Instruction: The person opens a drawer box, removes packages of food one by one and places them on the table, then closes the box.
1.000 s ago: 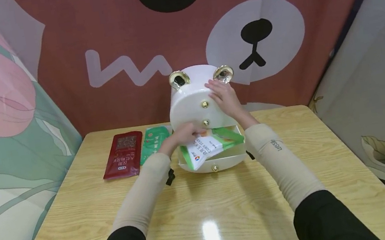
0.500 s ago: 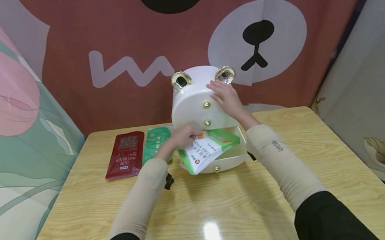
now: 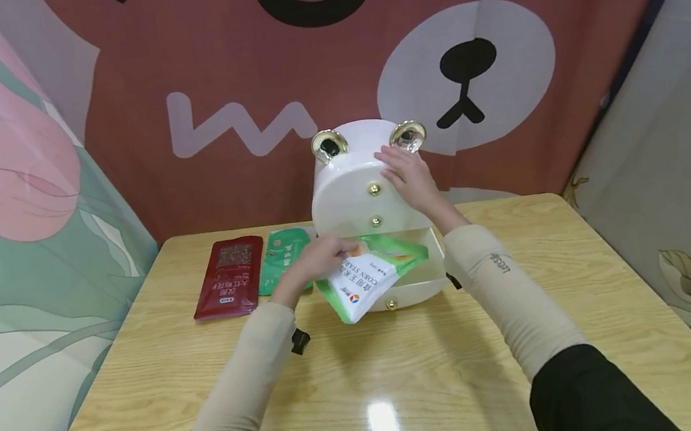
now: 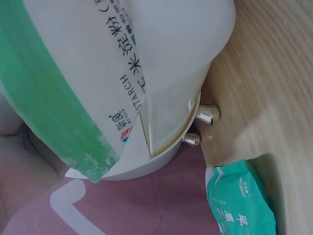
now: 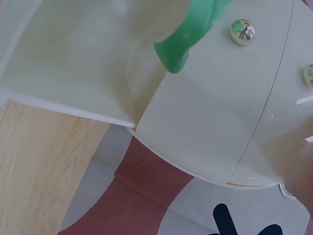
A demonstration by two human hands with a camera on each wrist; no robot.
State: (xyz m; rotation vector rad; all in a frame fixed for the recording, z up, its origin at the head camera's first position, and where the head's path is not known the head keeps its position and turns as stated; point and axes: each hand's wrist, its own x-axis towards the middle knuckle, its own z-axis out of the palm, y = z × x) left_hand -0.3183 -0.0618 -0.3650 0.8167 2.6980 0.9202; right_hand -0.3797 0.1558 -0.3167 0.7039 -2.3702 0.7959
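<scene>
My left hand [image 3: 321,258] grips the upper left edge of a green and white corn starch bag [image 3: 374,280]. The bag hangs tilted over the pulled-out bottom drawer [image 3: 423,293] of a white rounded cabinet [image 3: 344,204]. Its lower corner extends past the drawer's front. My right hand [image 3: 413,181] rests, fingers extended, on the cabinet's upper right, beside a gold-rimmed eye ornament [image 3: 407,136]. From the right wrist, the bag's green corner [image 5: 183,41] shows over the drawer's inside, and part of my right hand [image 5: 301,166] lies against the cabinet face.
Left of the cabinet, a dark red pouch [image 3: 230,277] and a green packet [image 3: 282,258] lie on the wooden table [image 3: 452,393]. Gold knobs [image 3: 373,189] stick out from the cabinet's front. A printed curtain [image 3: 212,42] hangs close behind the table.
My left hand has drawn the corn starch bag left and toward me, with more of it past the drawer front. My right hand keeps its place on the cabinet.
</scene>
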